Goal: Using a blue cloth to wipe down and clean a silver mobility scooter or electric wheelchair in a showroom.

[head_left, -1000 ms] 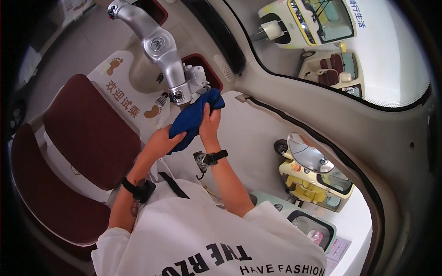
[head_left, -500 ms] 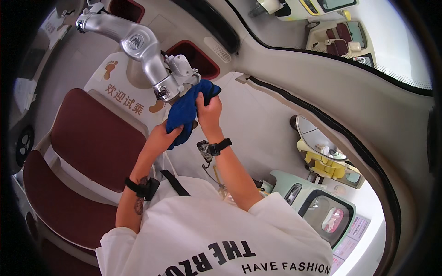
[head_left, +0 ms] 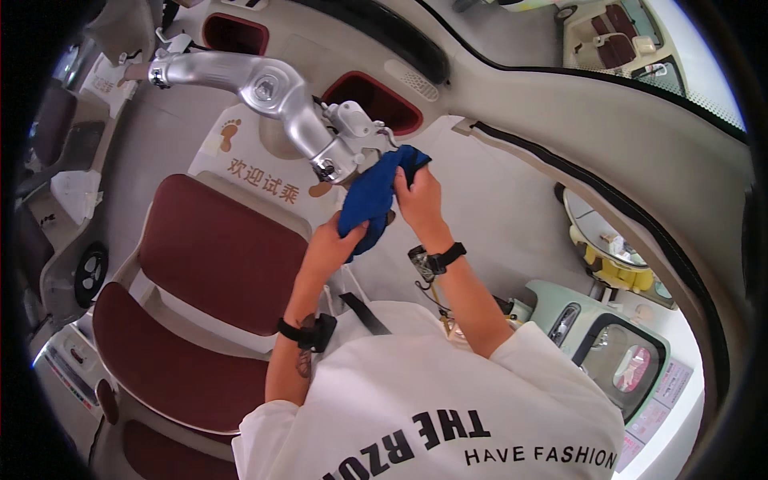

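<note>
A blue cloth (head_left: 370, 202) is bunched over the right end of a silver handlebar (head_left: 290, 100), hiding most of that end. A small dark piece shows beside the cloth's edge. My left hand (head_left: 329, 248) pinches the lower part of the cloth between thumb and fingers. Farther up and to the right, my right hand (head_left: 419, 200) grips its upper part, thumb on top. Just beyond the cloth sits a white lever housing (head_left: 352, 118) on the handlebar. Black straps with small devices are on both wrists.
Dark red seat cushions (head_left: 224, 256) are at the left. A white panel (head_left: 264, 172) with footprint marks lies beneath the handlebar, near a dark red recess (head_left: 374, 102). A beige frame with black trim (head_left: 584, 200) curves along the right. Beyond it stand a round mirror (head_left: 600, 228) and a pale green vehicle (head_left: 592, 336).
The whole view has shifted, so the scene sits farther right and a little lower. Both hands keep hold of the cloth at nearly the same place on the handlebar.
</note>
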`<state>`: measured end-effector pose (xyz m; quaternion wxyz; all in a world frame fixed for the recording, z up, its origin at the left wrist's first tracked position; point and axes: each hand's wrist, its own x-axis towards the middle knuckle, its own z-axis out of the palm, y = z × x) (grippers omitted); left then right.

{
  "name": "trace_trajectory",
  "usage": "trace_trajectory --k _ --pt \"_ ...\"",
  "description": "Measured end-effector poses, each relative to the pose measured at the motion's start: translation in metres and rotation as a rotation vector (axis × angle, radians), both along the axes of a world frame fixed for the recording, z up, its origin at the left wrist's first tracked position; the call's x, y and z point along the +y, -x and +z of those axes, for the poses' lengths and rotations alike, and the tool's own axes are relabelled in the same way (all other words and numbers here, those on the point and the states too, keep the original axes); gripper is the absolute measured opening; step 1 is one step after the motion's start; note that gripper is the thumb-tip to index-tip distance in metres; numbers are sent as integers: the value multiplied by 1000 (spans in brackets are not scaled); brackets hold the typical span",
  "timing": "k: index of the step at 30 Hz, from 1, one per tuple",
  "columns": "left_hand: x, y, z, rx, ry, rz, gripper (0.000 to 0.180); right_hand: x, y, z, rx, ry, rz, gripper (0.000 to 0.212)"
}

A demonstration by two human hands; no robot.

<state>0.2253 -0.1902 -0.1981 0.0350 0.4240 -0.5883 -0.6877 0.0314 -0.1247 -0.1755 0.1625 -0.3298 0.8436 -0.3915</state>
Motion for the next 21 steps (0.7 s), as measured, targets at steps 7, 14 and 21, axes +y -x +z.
trace_trajectory --k 7,14,21 --pt "5 9 8 112 119 34 53 10 -8 0 126 216 152 33" --pt "-3 32 3 331 -113 257 58 8 -21 36 -87 -94 133 51" --pt "-12 58 -4 495 -306 246 68 2 -22 42 -9 -138 69 53"
